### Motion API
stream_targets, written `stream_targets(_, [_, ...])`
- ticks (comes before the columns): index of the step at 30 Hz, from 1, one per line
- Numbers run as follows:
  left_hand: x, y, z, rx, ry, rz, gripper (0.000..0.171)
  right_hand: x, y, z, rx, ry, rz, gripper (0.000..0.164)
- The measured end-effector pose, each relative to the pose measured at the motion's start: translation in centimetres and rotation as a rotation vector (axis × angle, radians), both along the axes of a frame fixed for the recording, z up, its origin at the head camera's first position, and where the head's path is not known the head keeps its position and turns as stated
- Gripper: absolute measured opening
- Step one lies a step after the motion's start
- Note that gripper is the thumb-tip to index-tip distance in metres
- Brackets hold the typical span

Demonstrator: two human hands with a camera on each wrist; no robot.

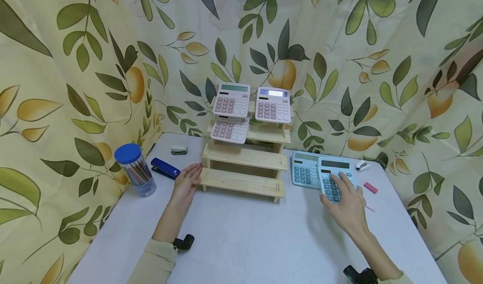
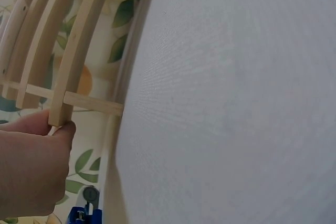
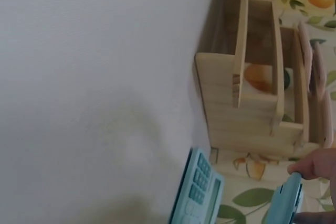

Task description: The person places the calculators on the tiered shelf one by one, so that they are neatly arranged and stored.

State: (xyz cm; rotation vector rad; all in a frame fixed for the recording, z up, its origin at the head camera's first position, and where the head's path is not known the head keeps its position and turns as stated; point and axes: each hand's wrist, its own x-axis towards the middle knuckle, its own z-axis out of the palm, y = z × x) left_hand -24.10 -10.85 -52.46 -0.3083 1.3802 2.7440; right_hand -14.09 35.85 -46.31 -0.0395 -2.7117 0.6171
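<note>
A stepped wooden rack (image 1: 245, 156) stands on the table with its tiers rising toward the back. My left hand (image 1: 186, 185) pinches the left end of its lowest shelf board (image 2: 73, 61) between thumb and fingers. My right hand (image 1: 349, 204) grips a light blue calculator (image 1: 335, 165) by its edges; in the right wrist view that calculator (image 3: 285, 203) is lifted off the table. A second blue calculator (image 1: 303, 157) lies partly behind it. Three pink calculators rest on the upper tiers: one at top left (image 1: 231, 104), one at top right (image 1: 273, 104), one lower left (image 1: 229, 130).
Left of the rack are a blue stapler (image 1: 165, 168), a small white-and-grey stapler (image 1: 179, 150) and a blue-lidded jar of pens (image 1: 136, 171). To the right lie a pink eraser (image 1: 370, 187) and a small white-and-black item (image 1: 362, 166). A leaf-patterned curtain (image 1: 320, 37) encloses the table.
</note>
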Motion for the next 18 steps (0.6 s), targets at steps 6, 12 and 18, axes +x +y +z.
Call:
stream_targets(6, [-0.1, 0.0, -0.1, 0.013, 0.007, -0.003, 0.076, -0.3, -0.9, 0.4, 0.006, 0.031, 0.018, 0.073])
stream_targets(12, [-0.2, -0.2, -0.1, 0.006, 0.007, -0.005, 0.075, -0.8, -2.0, 1.0, -0.034, 0.07, 0.041, 0.073])
stream_targets(18, [-0.2, -0.1, 0.0, 0.005, -0.004, 0.0, 0.075, -1.3, -3.1, 1.5, -0.071, 0.08, 0.056, 0.074])
